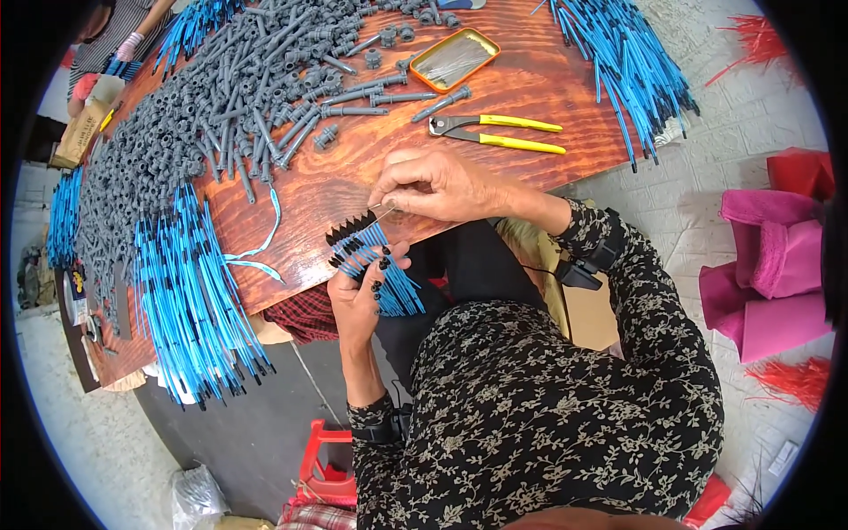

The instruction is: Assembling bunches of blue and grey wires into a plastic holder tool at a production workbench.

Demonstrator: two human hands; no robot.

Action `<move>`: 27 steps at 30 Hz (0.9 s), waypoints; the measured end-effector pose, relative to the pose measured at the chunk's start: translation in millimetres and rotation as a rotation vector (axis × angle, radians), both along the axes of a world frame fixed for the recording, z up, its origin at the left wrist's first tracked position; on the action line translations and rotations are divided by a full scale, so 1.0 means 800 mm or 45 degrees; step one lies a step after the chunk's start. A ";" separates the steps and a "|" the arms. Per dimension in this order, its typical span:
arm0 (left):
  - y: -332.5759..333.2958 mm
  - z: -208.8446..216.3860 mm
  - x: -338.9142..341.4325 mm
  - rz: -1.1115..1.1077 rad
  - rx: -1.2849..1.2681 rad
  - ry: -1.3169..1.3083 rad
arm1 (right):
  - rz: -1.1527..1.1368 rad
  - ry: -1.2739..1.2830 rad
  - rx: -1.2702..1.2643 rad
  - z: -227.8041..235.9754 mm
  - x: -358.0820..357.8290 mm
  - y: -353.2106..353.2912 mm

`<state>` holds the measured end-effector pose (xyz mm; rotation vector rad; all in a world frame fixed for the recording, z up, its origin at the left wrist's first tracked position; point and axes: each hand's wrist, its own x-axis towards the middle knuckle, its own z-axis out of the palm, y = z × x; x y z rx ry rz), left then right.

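At the near edge of the reddish-brown wooden bench point(530, 79), my left grip point(358, 307) is closed around a bundle of black-tipped, thin blue plastic tubes point(399, 293), which fan out to the right of my fingers, toward my dark-clothed lap point(481, 265). Just beyond the tubes' upper ends, my right grip point(442, 185) has thumb and fingertips pinched together on a thin pale sliver point(382, 211), too small to identify. My left palm is hidden, and the small black bits point(380, 285) along those fingers are hard to make out. A heap of grey plastic fittings point(221, 106) is cut off at the top.
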<state>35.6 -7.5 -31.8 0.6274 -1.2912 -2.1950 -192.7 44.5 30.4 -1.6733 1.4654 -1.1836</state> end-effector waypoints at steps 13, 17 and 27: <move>0.002 0.004 -0.001 0.007 0.029 -0.020 | 0.071 0.398 -0.266 0.015 -0.006 -0.010; 0.002 0.006 -0.001 0.007 0.023 -0.031 | 0.134 0.193 -0.135 0.014 -0.008 -0.012; 0.001 0.004 -0.001 0.008 0.017 -0.020 | 0.013 0.489 -0.321 0.020 0.001 -0.005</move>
